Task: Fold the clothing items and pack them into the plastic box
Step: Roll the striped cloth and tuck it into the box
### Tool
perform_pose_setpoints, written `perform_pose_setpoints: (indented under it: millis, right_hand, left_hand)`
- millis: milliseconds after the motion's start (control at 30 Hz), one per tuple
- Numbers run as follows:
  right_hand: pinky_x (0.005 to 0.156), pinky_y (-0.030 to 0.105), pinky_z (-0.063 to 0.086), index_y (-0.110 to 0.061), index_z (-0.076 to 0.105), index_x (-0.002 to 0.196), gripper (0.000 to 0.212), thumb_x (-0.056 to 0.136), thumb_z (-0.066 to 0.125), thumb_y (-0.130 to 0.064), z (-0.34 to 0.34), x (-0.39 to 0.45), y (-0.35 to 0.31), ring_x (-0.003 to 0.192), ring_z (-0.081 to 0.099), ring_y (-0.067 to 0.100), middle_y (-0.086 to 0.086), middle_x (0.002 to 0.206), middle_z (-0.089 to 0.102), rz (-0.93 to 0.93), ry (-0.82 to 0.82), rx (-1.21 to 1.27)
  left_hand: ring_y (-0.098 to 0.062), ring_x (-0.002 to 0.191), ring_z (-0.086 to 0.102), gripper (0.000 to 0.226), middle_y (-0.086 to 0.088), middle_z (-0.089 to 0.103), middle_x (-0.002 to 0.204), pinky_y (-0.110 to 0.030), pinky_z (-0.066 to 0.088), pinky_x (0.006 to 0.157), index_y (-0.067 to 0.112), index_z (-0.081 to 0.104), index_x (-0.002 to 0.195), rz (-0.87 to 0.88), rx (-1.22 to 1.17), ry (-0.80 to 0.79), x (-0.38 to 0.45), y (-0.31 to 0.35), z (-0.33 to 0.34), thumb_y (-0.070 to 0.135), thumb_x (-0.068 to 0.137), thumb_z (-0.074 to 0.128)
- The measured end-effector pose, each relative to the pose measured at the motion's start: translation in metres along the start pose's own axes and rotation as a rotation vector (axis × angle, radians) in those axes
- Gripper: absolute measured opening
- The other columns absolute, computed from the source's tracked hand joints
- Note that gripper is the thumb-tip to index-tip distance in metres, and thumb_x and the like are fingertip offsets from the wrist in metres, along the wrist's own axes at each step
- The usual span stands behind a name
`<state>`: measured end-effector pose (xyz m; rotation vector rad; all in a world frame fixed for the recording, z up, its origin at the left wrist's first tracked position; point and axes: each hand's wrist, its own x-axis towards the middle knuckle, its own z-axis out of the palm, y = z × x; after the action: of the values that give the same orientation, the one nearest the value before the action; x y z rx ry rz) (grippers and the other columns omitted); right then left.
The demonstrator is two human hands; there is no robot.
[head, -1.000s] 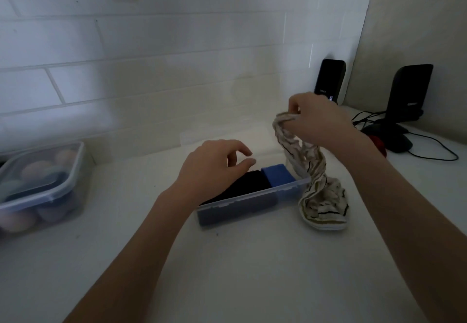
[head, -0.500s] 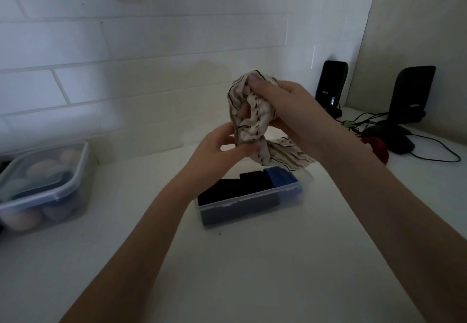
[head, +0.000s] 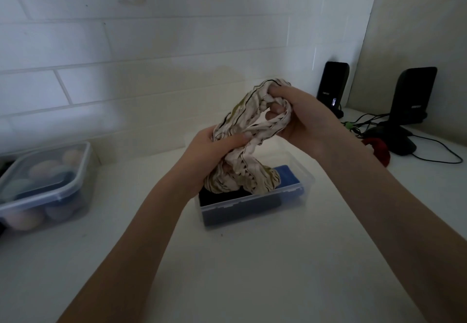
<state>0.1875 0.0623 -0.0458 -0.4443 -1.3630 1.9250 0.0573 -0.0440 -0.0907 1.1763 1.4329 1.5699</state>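
Above the bare white counter [head: 252, 272], the left hand [head: 209, 150] and right hand [head: 303, 118] both clutch a crumpled cream striped garment [head: 242, 145], its lower end hanging over the open clear plastic box [head: 252, 204]. That box holds dark folded items [head: 227, 196] and a blue one [head: 288, 176]. Farther off, a lidded container [head: 43, 183] sits left, and two black speakers [head: 333, 82] stand by the tiled wall [head: 151, 44].

Both hands [head: 209, 150] [head: 305, 118] bunching striped cloth [head: 242, 145] over clear box [head: 252, 204], dark items inside, prob. folded
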Motion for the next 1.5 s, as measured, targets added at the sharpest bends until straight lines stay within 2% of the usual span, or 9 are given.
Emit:
perform_pose_setpoints:
  millis: [300,400,567,767,867,967,1067,1167,1500]
  right_hand:
    - [0.036,0.014,0.030,-0.016,0.041,0.064,0.032,0.094,0.051,-0.017,-0.022,0.013,0.005,0.030,0.031,0.004,-0.007,0.036,0.034,0.113,0.094,0.257]
    - [0.035,0.012,0.033,-0.015,0.045,0.068,0.029,0.096,0.048,-0.018,-0.028,0.016,0.009,0.029,0.036,0.002,-0.006,0.035,0.038,0.141,0.130,0.385]
    - [0.031,0.014,0.030,-0.014,0.046,0.075,0.023,0.095,0.053,-0.024,-0.034,0.017,0.014,0.033,0.038,0.004,-0.003,0.050,0.046,0.047,0.190,0.003]
    - [0.080,0.045,0.054,-0.017,0.060,0.086,0.018,0.083,0.067,-0.033,-0.013,0.002,0.018,0.079,0.064,0.031,0.027,0.097,0.069,-0.037,-0.027,-0.695]
    - [0.068,0.034,0.054,-0.018,0.057,0.084,0.020,0.080,0.069,-0.033,-0.002,-0.005,0.014,0.067,0.064,0.020,0.018,0.081,0.069,-0.100,-0.165,-0.736]
    - [0.051,0.020,0.049,-0.014,0.052,0.090,0.017,0.084,0.067,-0.019,0.006,-0.011,0.006,0.053,0.061,0.009,0.002,0.069,0.066,-0.146,-0.281,-0.624]
    - [0.058,0.024,0.052,-0.018,0.051,0.091,0.019,0.082,0.068,-0.015,0.007,-0.014,0.003,0.064,0.066,0.013,0.005,0.078,0.068,-0.159,-0.368,-0.599]
    - [0.061,0.026,0.052,-0.021,0.051,0.097,0.024,0.082,0.069,-0.016,0.006,-0.013,0.005,0.068,0.065,0.015,0.004,0.082,0.068,-0.122,-0.442,-0.599]
    - [0.069,0.034,0.052,-0.014,0.052,0.110,0.032,0.083,0.056,0.002,0.006,-0.012,0.005,0.074,0.058,0.021,0.019,0.090,0.064,-0.238,-0.340,-0.758]
  left_hand:
    - [-0.006,0.034,0.035,0.035,0.007,0.038,0.037,-0.020,0.042,0.046,0.017,0.047,0.055,-0.186,-0.490,-0.356,0.003,0.004,-0.017,0.034,0.085,0.053]
    - [-0.019,0.049,0.048,0.041,-0.010,0.056,0.055,-0.032,0.043,0.066,0.003,0.054,0.074,-0.153,-0.921,-0.669,0.005,0.001,-0.029,0.042,0.085,0.053]
    - [-0.031,0.103,0.064,0.055,-0.019,0.067,0.108,-0.039,0.045,0.098,0.003,0.050,0.127,0.015,-1.137,-0.441,0.004,0.001,-0.033,0.034,0.082,0.058]
    - [-0.021,0.118,0.046,0.103,-0.012,0.042,0.137,-0.031,0.044,0.095,0.015,0.035,0.139,0.177,-0.757,0.040,0.015,0.000,-0.031,0.003,0.046,0.078]
    - [-0.009,0.133,0.039,0.121,0.001,0.023,0.153,-0.031,0.038,0.105,0.028,0.007,0.149,0.269,-0.241,0.108,0.013,-0.004,-0.022,0.010,0.054,0.079]
    - [0.014,0.107,0.055,0.106,0.033,0.054,0.121,-0.017,0.044,0.096,0.024,0.007,0.149,0.295,0.034,0.013,0.014,-0.012,-0.012,0.008,0.070,0.076]
    - [-0.007,0.099,0.062,0.050,0.005,0.067,0.103,-0.029,0.051,0.091,0.014,0.058,0.117,0.275,0.045,-0.110,0.014,-0.013,-0.008,0.009,0.067,0.067]
    - [-0.009,0.080,0.061,0.026,0.005,0.068,0.083,-0.028,0.050,0.077,0.022,0.073,0.078,0.212,-0.175,-0.232,0.009,-0.013,-0.010,0.021,0.057,0.058]
    - [-0.020,0.107,0.063,0.062,-0.007,0.067,0.116,-0.037,0.053,0.089,0.014,0.061,0.116,0.167,-0.320,-0.241,0.010,-0.008,-0.009,0.049,0.066,0.074]
